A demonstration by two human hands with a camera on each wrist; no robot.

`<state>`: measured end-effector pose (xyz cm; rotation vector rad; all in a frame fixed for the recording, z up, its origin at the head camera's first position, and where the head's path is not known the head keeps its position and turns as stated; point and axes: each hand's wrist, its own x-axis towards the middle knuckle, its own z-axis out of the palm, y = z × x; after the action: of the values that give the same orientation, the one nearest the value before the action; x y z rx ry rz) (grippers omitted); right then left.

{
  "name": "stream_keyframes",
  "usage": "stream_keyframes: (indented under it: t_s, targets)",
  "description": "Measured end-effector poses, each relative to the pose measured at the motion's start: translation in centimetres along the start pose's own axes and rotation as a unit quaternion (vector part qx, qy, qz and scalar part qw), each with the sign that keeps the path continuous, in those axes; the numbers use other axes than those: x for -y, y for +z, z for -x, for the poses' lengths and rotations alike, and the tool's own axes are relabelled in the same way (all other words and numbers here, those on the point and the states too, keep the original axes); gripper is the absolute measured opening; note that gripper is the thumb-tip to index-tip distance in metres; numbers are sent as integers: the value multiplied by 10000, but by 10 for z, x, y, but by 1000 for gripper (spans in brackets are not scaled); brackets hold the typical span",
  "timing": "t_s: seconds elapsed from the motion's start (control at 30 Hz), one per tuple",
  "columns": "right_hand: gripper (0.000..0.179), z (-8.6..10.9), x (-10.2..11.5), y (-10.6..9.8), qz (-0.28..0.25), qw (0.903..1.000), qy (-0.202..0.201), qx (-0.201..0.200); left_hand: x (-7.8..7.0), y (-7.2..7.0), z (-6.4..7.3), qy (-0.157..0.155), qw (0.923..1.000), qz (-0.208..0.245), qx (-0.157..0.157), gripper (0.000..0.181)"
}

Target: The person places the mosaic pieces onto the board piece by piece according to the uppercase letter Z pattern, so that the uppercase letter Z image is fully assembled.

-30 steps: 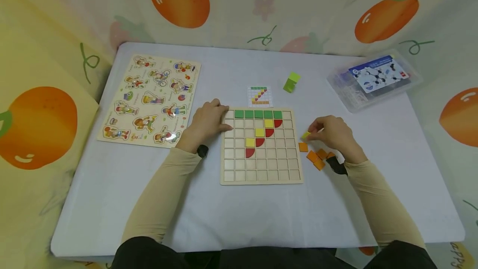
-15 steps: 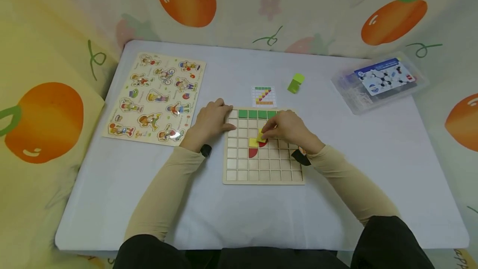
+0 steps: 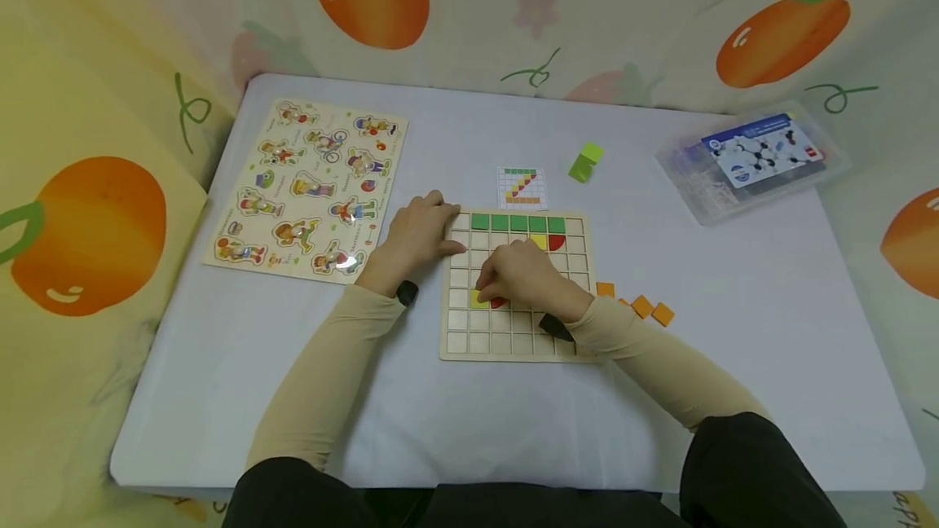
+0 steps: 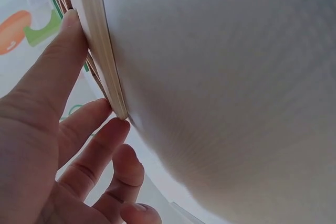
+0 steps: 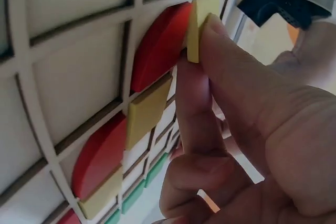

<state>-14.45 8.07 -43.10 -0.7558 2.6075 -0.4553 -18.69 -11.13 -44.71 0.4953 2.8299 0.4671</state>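
Observation:
My right hand (image 3: 528,275) pinches a yellow square tile (image 5: 195,30) between thumb and index finger. The tile is tilted over a cell of the wooden grid board (image 3: 469,342), beside a red quarter-round tile (image 5: 160,45). My left hand (image 3: 418,239) is at the board's upper left corner, its thumb on the left rim and fingertips touching the corner. A row of green tiles (image 3: 518,222) lies along the board's top. Below them, yellow and red tiles step diagonally down to the left, partly hidden by my right hand.
A pattern card (image 3: 522,188) lies just beyond the board. Loose orange tiles (image 3: 641,305) are to its right, partly behind my forearm, and light green tiles (image 3: 585,163) lie further back. A picture puzzle (image 3: 308,186) stands left; a clear plastic box (image 3: 751,161) sits back right.
My right hand has carried the yellow tile from beside the board leftward, down along the diagonal to the lowest red tile. My left hand stays at the corner. The head view has shifted slightly.

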Motion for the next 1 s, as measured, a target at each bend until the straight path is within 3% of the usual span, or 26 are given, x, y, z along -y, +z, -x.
stream_keyframes:
  t_s: [0.3, 0.43, 0.6, 0.77, 1.0]
  targets:
    - [12, 4, 4, 4, 793, 9964, -72, -303, -2, 0, -2, 55, 10000, -6, 13, 73]
    - [9, 9, 4, 3, 649, 9976, 2, -234, -1, 0, -2, 15, 10000, 24, 74, 73]
    - [7, 27, -16, -5, 347, 9971, 102, -669, -1, -1, -1, 11, 9999, 76, 70, 73]
    - [18, 48, -50, -18, 51, 9945, 707, -770, -1, -1, 0, 6, 9999, 97, 58, 73]
    - [26, 83, -96, -34, -63, 9835, 1767, -393, -2, 0, 0, 7, 9999, 113, 57, 73]
